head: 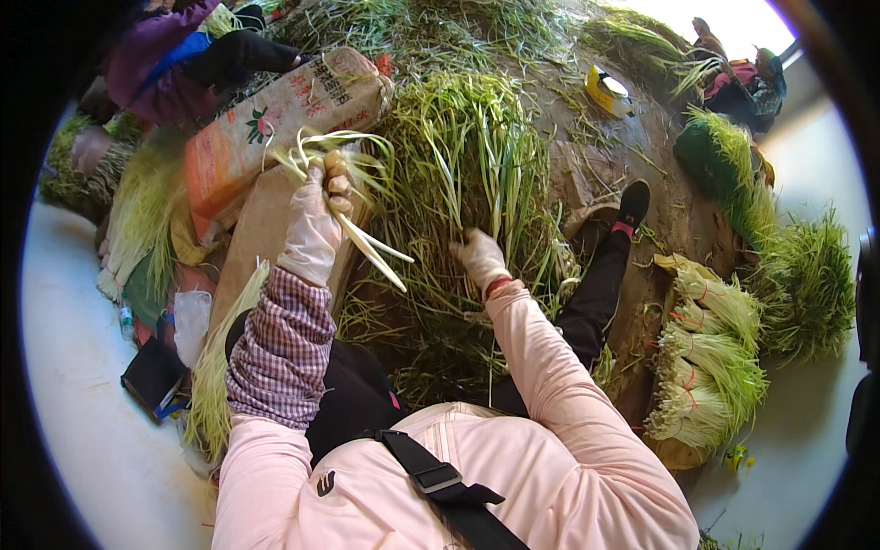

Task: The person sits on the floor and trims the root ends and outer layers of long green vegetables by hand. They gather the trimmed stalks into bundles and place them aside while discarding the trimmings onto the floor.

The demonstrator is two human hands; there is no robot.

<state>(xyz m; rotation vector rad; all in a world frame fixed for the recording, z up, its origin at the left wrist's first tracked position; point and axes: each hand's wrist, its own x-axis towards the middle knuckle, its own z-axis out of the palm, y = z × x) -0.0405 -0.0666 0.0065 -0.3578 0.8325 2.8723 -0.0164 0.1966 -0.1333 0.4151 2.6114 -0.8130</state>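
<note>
My left hand (316,216), in a pale glove, is raised left of centre and closed around a few long pale stalks (375,253). Their white ends point down to the right, and thin leaves curl above the fist. My right hand (483,258), gloved too and slightly blurred, is at the lower stems of a large heap of leafy green stalks (423,161) before me. Whether its fingers grip any stems cannot be made out. Several longer white-and-green stalks (491,165) lie on top of the heap, just above this hand.
A woven sack (289,103) bearing writing lies beyond a wooden board (251,213) on the left. Pale stalks (223,364) lie beside it. Red-tied bundles (708,357) are stacked right, near a yellow container (605,93) farther off. Other people sit at upper left (155,65) and upper right (746,89).
</note>
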